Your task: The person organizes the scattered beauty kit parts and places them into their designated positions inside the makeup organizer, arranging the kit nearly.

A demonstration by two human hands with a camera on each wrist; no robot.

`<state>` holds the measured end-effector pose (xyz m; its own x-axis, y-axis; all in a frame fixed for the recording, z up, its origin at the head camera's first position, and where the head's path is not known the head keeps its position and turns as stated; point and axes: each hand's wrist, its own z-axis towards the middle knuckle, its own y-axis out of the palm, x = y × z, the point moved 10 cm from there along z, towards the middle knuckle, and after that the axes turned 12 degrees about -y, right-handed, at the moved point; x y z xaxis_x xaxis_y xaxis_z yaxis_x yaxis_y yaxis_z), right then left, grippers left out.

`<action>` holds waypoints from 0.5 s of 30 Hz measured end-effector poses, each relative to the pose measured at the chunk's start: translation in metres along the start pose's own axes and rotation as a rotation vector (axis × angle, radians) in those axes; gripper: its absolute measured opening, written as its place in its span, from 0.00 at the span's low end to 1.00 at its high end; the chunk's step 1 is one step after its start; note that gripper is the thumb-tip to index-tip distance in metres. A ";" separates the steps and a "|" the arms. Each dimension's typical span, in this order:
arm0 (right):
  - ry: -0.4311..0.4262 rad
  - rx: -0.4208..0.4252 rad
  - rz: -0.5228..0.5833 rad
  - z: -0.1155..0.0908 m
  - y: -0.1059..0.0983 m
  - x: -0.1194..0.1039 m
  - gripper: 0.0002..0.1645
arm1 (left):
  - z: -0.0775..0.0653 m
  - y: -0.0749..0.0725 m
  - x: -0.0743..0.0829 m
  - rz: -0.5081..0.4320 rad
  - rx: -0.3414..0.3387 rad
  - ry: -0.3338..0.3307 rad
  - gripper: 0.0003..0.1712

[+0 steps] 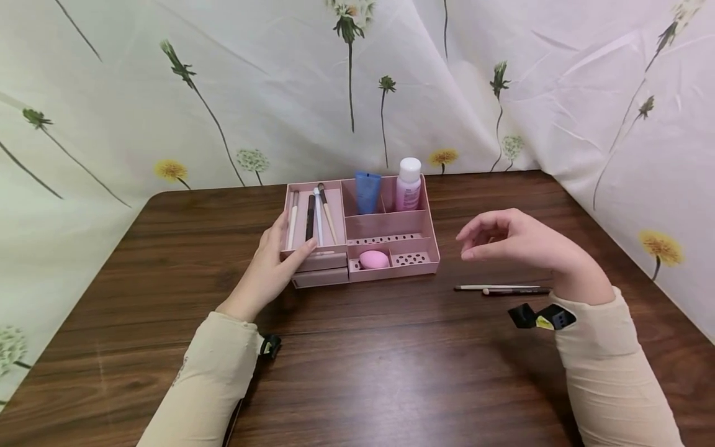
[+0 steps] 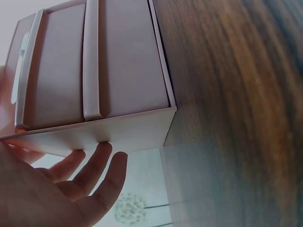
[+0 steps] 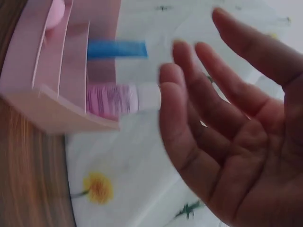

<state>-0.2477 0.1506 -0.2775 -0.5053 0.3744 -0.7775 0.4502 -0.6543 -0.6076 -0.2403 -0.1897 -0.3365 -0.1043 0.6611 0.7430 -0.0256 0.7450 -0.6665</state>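
Note:
My left hand (image 1: 267, 268) holds the near left corner of a pink desktop organizer (image 1: 391, 221), thumb along the front rim and fingertips against the side wall. In the left wrist view, the fingers (image 2: 97, 165) touch that wall beside two closed drawers (image 2: 59, 71). Several makeup brushes and pens (image 1: 310, 217) lie in the top left tray. A blue tube (image 1: 367, 194), a pink bottle (image 1: 408, 194) with a white cap, and a pink makeup sponge (image 1: 373, 259) sit in separate compartments. Right of the organizer my right hand (image 1: 511, 241) hovers with loosely bent fingers, holding nothing.
Two slim brushes (image 1: 516, 290) lie on the brown wooden table (image 1: 357, 360), below my right hand. A white cloth (image 1: 290, 81) with a dandelion print hangs behind the table. Small dark cameras (image 1: 553, 318) are strapped to both wrists.

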 end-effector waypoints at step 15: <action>0.267 -0.203 -0.030 -0.016 -0.005 0.087 0.20 | 0.001 0.002 -0.001 0.005 -0.005 -0.003 0.52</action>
<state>-0.2820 0.1975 -0.3450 -0.3214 0.5680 -0.7577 0.5891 -0.5065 -0.6296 -0.2415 -0.1890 -0.3384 -0.1074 0.6644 0.7396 -0.0201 0.7423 -0.6698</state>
